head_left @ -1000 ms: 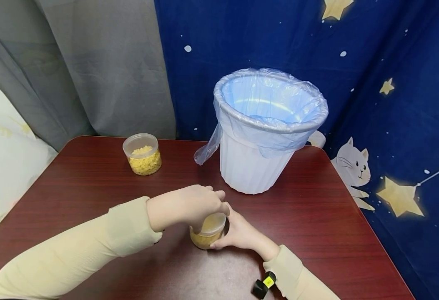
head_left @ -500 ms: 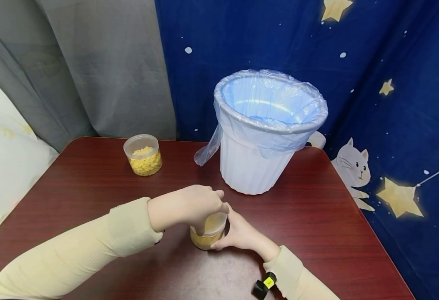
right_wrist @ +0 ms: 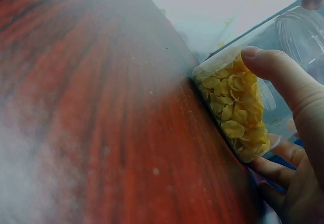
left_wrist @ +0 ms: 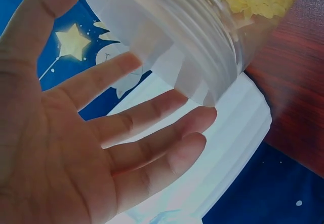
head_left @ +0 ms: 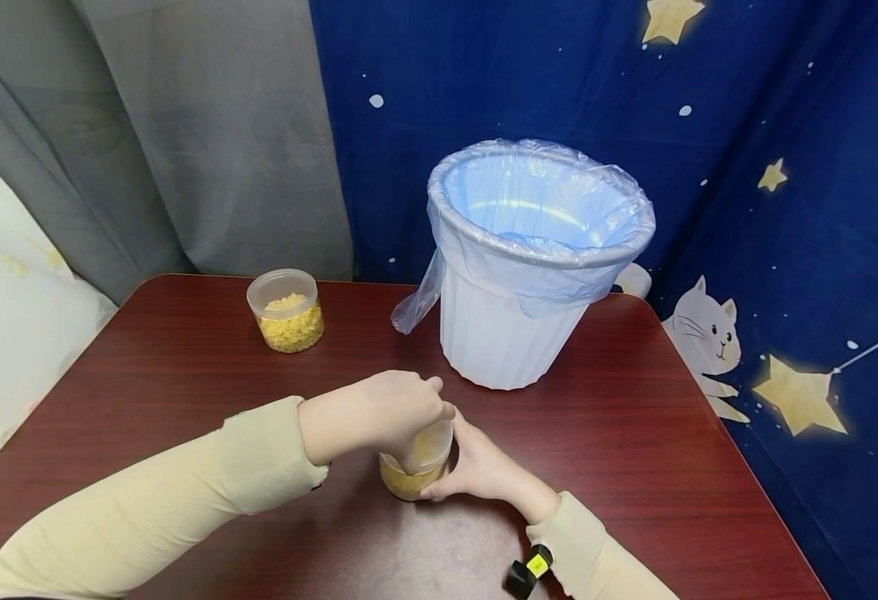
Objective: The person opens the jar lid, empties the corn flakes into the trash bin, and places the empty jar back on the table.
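A clear jar of yellow flakes [right_wrist: 233,110] stands near the middle of the table. My right hand [head_left: 487,467] grips its side low down, with the thumb [right_wrist: 266,64] across the wall and the fingers round the far side. From above, my left hand [head_left: 386,417] holds the jar's frosted lid [left_wrist: 167,46]. Its fingers are spread along the lid's edge, and the thumb lies on the opposite side. A second clear jar [head_left: 288,321], partly filled with yellow flakes, sits at the back left, apart from both hands.
A white bin [head_left: 509,342] lined with a pale blue plastic bag [head_left: 532,250] rises at the table's back right. One tail of the bag hangs at its left. Grey and blue curtains border the dark red table [head_left: 656,467] at the back.
My left hand has turned slightly at the lid, its thumb shifting a little to the right. The right hand and the jar stay in place.
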`<state>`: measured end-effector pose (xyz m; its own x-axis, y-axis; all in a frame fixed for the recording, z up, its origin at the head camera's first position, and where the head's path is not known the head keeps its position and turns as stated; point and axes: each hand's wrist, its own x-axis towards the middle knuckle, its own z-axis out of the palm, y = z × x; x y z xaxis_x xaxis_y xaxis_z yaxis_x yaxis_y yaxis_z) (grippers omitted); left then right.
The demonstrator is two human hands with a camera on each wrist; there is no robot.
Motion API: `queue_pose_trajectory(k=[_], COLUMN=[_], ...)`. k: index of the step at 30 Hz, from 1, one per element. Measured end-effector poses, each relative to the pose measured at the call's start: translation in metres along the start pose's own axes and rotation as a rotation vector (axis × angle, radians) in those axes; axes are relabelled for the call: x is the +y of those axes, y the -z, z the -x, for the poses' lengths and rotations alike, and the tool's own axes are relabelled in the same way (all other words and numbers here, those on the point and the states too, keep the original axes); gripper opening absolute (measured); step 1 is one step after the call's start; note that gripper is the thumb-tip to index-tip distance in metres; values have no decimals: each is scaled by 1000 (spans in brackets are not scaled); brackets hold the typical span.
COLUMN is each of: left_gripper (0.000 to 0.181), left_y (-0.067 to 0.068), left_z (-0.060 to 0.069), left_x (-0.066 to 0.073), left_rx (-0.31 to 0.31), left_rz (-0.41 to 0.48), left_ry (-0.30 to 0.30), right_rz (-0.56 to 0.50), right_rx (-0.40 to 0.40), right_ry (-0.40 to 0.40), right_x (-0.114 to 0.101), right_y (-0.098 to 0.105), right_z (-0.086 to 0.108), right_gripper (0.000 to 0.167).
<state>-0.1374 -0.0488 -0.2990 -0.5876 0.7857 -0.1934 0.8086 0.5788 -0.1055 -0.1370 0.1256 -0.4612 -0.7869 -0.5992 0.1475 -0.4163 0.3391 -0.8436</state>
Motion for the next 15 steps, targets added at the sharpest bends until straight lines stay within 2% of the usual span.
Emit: queue_pose_trajectory(k=[7, 15], left_gripper=[52, 50], left_y=[-3, -8], left_z=[-2, -4], left_x=[0, 0], left_rx=[22, 79], left_rz=[6, -24], left_ry=[25, 65], right_rz=[-4, -3], right_rx=[1, 4], right_ry=[-3, 4], right_x=[1, 3], right_y=[0, 0], right_z=[0, -1], right_gripper=[108, 109])
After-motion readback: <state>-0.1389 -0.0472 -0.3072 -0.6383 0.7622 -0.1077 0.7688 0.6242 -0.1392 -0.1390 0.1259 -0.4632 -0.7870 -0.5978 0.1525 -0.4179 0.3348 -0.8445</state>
